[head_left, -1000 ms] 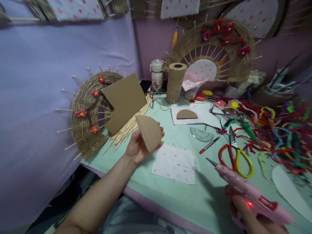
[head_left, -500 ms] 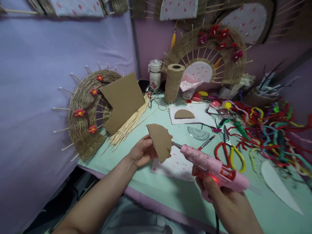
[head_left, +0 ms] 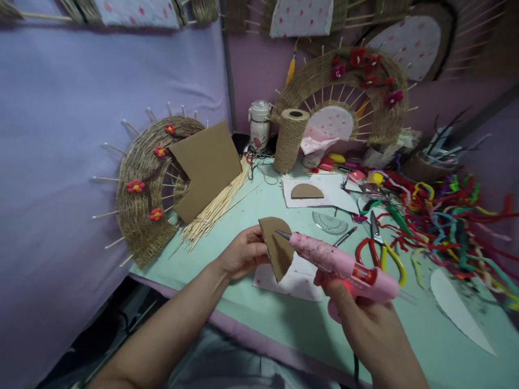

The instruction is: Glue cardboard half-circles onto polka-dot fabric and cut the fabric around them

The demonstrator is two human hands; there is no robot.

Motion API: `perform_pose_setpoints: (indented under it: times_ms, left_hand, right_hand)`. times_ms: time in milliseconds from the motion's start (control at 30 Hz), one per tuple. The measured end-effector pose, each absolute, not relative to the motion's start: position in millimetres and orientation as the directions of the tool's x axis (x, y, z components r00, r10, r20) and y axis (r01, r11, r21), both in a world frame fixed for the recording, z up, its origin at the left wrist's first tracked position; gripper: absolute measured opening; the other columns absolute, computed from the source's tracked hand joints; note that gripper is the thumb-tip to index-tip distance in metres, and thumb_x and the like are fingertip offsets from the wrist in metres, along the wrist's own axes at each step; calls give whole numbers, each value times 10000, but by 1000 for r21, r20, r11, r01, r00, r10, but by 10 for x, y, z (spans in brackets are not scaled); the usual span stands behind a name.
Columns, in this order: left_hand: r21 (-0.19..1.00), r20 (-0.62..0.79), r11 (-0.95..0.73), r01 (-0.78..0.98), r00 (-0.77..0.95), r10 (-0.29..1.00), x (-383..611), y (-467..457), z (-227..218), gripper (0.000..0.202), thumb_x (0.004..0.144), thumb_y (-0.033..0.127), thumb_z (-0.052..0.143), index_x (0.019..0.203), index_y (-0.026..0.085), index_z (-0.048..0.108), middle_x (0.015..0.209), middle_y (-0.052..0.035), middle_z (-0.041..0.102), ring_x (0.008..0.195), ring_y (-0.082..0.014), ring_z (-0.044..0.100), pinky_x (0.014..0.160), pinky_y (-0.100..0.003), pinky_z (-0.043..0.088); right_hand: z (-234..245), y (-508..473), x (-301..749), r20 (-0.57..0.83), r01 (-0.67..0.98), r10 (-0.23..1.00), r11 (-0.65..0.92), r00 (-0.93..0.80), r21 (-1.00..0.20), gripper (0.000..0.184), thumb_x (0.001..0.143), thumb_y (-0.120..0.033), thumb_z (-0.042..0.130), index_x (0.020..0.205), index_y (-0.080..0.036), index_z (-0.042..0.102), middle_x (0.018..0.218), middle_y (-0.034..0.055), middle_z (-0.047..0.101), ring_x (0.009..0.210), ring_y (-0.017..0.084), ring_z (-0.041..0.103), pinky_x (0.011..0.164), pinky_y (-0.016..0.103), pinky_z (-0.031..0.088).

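Note:
My left hand (head_left: 244, 252) is closed on a half-round piece of cardboard (head_left: 279, 258), holding it tilted above the table by its straight edge. My right hand (head_left: 360, 313) grips a pink glue gun (head_left: 336, 256) whose red light glows near the trigger. The gun's metal nozzle lies over the cardboard's face; whether it touches cannot be made out. Beneath the cardboard lies a white spotted cloth (head_left: 302, 281), partly hidden. A second cardboard half-circle (head_left: 307, 190) rests on a spotted white sheet (head_left: 334, 202) farther back.
Scissors (head_left: 377, 237), a protractor (head_left: 330, 222) and a pen (head_left: 345, 236) lie beyond the gun. Thin sticks (head_left: 214, 208) sit under a notched cardboard sheet (head_left: 208, 165) at left. A twine roll (head_left: 291, 143) stands behind; tangled coloured pipe cleaners (head_left: 450, 216) spread at right.
The cardboard has shifted right and nearer to me and turned. The glue gun has moved left, bringing its nozzle from the cardboard's curved edge to over its face.

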State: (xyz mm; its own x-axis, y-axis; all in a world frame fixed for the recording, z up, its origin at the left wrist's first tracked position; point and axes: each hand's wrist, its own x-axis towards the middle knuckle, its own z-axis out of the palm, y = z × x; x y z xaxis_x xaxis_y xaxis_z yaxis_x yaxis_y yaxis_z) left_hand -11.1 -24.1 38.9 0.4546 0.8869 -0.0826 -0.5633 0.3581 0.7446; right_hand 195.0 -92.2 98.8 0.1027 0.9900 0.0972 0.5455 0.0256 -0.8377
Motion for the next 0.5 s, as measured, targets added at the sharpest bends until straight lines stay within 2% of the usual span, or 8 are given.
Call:
perform_pose_setpoints:
  times_ms: [167,300,500]
  left_hand:
    - [756,-93,369,-540,469,878,-94,-245,401,477,619,252,853,1075,192,724,995,-70,748,900,-211,695,800,-290,526]
    - [770,-84,360,-526,476,875,-82,-248,405,485,622,255,851,1081,178,712,971,-81,747,866,-221,699,776,-298,524]
    - [767,-62,352,-537,484,873,-81,-252,406,498,623,281,861,1083,166,712,993,-100,743,897,-231,694,821,-323,518]
  right_hand:
    - [1025,-920,1921,62,505,989,-16,136,-863,446,773,-616,576,552,-238,660,418,12,563,608,234,671,529,258,557]
    - [1015,-922,1909,49,481,989,-23,137,-877,414,781,-579,579,590,-226,685,421,5,556,614,230,669,541,265,559]
    - [990,-898,1941,69,496,993,12,97,-868,390,806,-544,581,619,-221,694,485,20,629,596,220,670,500,248,548]
